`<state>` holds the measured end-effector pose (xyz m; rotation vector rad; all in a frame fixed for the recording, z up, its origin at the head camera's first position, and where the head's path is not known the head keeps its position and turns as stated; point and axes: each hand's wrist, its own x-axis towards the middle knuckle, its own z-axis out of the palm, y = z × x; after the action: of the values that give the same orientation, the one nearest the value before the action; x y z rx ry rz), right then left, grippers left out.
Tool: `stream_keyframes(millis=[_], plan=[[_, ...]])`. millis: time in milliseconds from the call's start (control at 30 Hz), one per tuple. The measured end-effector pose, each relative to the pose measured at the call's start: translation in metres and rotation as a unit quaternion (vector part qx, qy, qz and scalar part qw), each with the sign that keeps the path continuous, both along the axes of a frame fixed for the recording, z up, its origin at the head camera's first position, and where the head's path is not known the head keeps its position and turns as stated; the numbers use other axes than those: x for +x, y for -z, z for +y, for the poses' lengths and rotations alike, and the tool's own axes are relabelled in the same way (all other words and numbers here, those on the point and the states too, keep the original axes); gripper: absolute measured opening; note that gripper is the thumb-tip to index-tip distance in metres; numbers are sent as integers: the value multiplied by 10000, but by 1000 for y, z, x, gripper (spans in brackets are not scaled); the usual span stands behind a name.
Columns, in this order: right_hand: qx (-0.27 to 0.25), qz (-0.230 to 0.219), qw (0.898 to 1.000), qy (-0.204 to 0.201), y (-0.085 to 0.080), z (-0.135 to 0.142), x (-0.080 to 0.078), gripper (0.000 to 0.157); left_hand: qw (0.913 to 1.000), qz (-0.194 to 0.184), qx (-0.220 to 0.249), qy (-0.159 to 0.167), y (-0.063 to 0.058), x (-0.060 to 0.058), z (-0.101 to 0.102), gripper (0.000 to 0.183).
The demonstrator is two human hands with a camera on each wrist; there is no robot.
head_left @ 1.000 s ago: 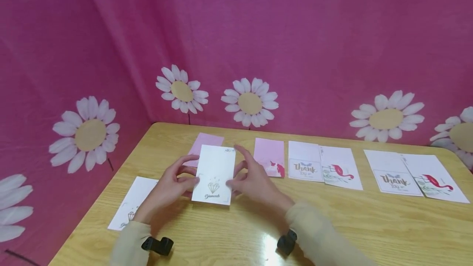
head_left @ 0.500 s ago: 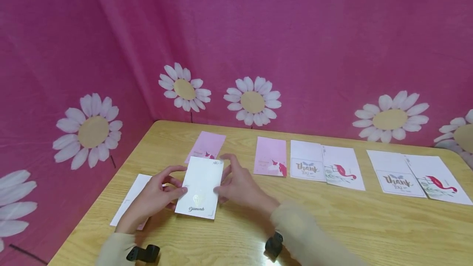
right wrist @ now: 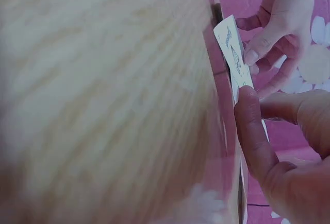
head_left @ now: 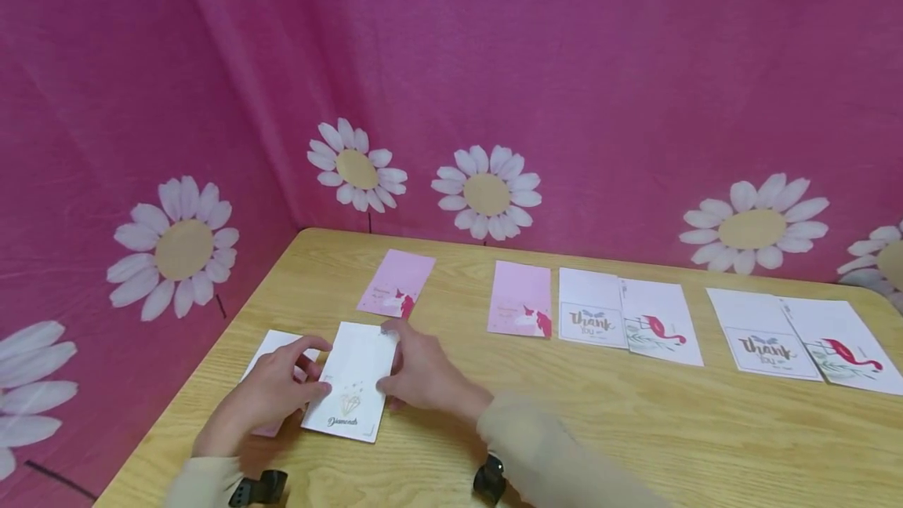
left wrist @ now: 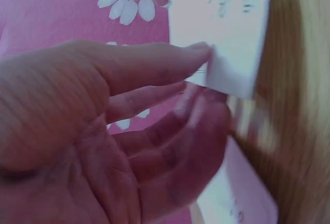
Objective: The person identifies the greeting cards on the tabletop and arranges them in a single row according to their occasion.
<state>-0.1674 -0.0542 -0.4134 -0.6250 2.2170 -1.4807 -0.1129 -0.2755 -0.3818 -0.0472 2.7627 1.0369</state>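
A white card (head_left: 350, 375) printed with a gold diamond and the word "Diamonds" lies low over the table, between both hands. My left hand (head_left: 266, 382) pinches its left edge; in the left wrist view the thumb (left wrist: 191, 59) rests on the printed face and the fingers curl behind. On the opposite edge, my right hand (head_left: 426, 371) holds the card between thumb and fingers, its index finger up near the top corner. Beneath and behind my left hand, another white card (head_left: 278, 342) is partly hidden, with a pink bit showing below the wrist side.
Two pink unicorn cards, a left one (head_left: 397, 284) and a right one (head_left: 520, 298), lie toward the back. Farther right are two pairs, each a "Thank You" card (head_left: 591, 306) beside a flamingo card (head_left: 661, 323). A pink flowered curtain (head_left: 585, 85) hangs behind the wooden table (head_left: 564, 429).
Both hands have carried the diamond card left and down toward the near table, beside the card at left. The left pink unicorn card, earlier partly covered, is now fully visible.
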Motion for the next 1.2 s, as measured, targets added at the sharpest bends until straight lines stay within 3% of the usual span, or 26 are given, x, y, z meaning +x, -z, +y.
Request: stream_keyframes(millis=[167, 433, 700, 867, 1200], plan=[[135, -35, 9998, -123, 3, -7, 3, 70, 9994, -82, -338, 54, -4, 1, -11, 45], [651, 349, 9965, -387, 3, -14, 3, 64, 9933, -101, -1125, -251, 0, -7, -30, 40], [1191, 1240, 9834, -577, 4, -22, 1, 31, 9940, -92, -1073, -179, 14, -10, -39, 40], [1586, 1460, 9750, -542, 4, -26, -1, 28, 9948, -91, -995, -193, 17, -13, -40, 42], [1724, 1476, 9724, -539, 3, -30, -1, 26, 9938, -332, -954, -455, 18, -14, -39, 46]])
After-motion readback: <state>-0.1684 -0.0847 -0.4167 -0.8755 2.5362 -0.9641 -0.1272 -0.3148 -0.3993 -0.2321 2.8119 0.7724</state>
